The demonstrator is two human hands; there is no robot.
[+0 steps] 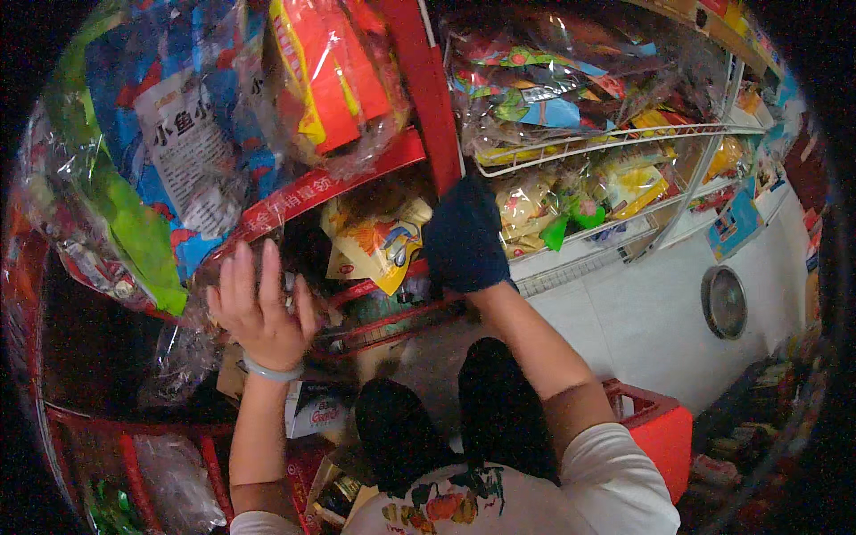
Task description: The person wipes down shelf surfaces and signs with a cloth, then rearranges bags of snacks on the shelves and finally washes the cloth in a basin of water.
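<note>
My left hand (264, 307), slightly blurred, has its fingers raised and apart, with a pale bracelet at the wrist. It is close to the bottom of a large clear plastic bag of blue and green packaging (134, 247); whether it touches the bag I cannot tell. A dark blue cloth or glove (468, 234) covers my right hand entirely, so its fingers are hidden. That hand is at a red upright post (428, 87) of the shelf rack, beside yellow snack packets (384, 244). Above the left hand, a red printed shelf strip (334, 184) slopes up to the right.
Red-and-yellow packages (334, 73) in clear plastic fill the upper shelf. A white wire rack (622, 140) holds bagged goods at right. A round metal lid or tray (724, 302) lies on the pale floor. A red stool or box (652, 435) and an open carton (338, 491) are near my body.
</note>
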